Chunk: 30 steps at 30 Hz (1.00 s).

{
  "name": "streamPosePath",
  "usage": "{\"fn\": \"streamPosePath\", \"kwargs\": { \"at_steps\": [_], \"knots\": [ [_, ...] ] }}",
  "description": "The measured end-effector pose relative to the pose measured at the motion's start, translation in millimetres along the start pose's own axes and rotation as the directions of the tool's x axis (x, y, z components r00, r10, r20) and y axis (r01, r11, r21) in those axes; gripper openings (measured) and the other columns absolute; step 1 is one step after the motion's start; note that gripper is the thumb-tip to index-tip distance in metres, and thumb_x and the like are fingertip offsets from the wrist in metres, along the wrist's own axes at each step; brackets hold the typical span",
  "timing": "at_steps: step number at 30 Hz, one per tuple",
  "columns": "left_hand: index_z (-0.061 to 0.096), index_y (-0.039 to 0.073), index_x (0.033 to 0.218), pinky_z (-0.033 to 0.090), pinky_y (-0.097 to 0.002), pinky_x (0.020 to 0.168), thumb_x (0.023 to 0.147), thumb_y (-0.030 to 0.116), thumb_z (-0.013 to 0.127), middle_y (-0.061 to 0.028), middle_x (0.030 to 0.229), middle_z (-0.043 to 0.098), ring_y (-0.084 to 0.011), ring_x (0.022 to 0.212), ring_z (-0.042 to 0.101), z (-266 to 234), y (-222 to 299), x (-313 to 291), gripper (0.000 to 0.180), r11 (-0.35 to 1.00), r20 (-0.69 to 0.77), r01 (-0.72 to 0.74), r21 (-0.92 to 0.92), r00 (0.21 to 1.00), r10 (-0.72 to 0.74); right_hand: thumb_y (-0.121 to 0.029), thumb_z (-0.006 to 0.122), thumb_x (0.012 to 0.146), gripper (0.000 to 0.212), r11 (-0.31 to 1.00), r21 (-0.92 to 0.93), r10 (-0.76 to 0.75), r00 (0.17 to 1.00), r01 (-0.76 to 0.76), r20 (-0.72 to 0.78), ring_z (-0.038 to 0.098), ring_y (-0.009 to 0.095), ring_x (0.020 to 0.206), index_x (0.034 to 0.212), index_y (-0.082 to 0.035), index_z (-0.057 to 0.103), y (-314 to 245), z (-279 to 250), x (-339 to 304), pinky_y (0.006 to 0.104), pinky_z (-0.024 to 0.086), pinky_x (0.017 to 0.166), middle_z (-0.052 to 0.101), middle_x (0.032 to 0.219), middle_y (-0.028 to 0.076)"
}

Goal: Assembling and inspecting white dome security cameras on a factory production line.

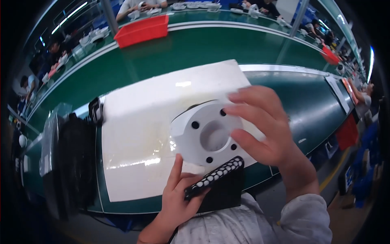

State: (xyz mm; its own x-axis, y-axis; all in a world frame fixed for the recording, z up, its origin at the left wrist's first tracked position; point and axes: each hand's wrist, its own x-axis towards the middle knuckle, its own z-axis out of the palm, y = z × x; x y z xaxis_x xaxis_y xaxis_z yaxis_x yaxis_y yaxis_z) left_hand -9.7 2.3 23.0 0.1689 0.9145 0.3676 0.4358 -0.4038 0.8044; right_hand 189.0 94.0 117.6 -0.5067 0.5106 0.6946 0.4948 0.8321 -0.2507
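A white rounded plastic housing (185, 134) lies on a pale sheet, with a round recess in its upper face and several black round pads around it. My left hand (180, 197) is closed on a black strip with white round spots (215, 175), held at the housing's near edge. Its index finger points up beside the housing. A black sheet (223, 193) hangs below the strip. Over the housing's right side is my right hand (264, 126), slightly blurred. Its thumb and fingers are apart, and a fingertip is near the upper right pad. Nothing shows between those fingers.
The pale sheet (130, 122) covers part of a green worktop (302, 93). At the left edge stand dark and clear plastic-wrapped items (75, 162). Beyond runs a green conveyor belt (195, 44) with a red bin (142, 30) on its far side. Other people work across it.
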Motion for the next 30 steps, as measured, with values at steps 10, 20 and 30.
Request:
{"fn": "streamPosePath", "kwargs": {
  "at_steps": [10, 20, 30],
  "knots": [
    [0.051, 0.002, 0.092, 0.048, -0.0302, 0.070, 0.064, 0.003, 0.070, -0.0256, 0.126, 0.034, -0.0242, 0.081, 0.059, 7.3, -7.3, 0.1, 0.034, 0.996, 0.013, -0.016, -0.087, 1.000, 0.017, -0.018, 0.070, 0.068, 0.024, 0.841, 0.428, 0.222, 0.932, -0.331, 0.286, 0.051, 0.013, 0.072, 0.084, -0.002, 0.061, 42.1, 10.0, 35.8, 0.0239, 0.039, 0.064, 0.054, 0.077, 0.004],
    [0.049, 0.002, 0.095, 0.045, -0.0346, 0.072, 0.066, 0.000, 0.065, -0.0202, 0.096, 0.056, -0.0314, 0.083, 0.056, 1.2, 4.9, -1.9, 0.033, 0.988, 0.009, 0.022, -0.154, 1.000, -0.020, -0.015, 0.062, 0.066, 0.010, 0.866, -0.499, -0.014, 0.995, -0.038, -0.101, 0.049, 0.022, 0.078, 0.069, -0.009, 0.055, 190.8, 142.6, 70.5, 0.0341, 0.041, 0.066, 0.050, 0.075, 0.003],
    [0.049, 0.002, 0.095, 0.044, -0.0370, 0.074, 0.067, 0.000, 0.065, -0.0207, 0.096, 0.056, -0.0329, 0.086, 0.056, 2.2, 6.3, -0.4, 0.033, 0.977, -0.006, 0.072, -0.201, 0.997, -0.074, -0.031, 0.048, 0.080, 0.027, 0.720, -0.508, 0.554, 0.833, -0.473, 0.010, 0.049, 0.022, 0.093, 0.089, -0.009, 0.060, 233.2, 166.7, 54.1, 0.0377, 0.039, 0.078, 0.054, 0.094, 0.006]
  ]
}}
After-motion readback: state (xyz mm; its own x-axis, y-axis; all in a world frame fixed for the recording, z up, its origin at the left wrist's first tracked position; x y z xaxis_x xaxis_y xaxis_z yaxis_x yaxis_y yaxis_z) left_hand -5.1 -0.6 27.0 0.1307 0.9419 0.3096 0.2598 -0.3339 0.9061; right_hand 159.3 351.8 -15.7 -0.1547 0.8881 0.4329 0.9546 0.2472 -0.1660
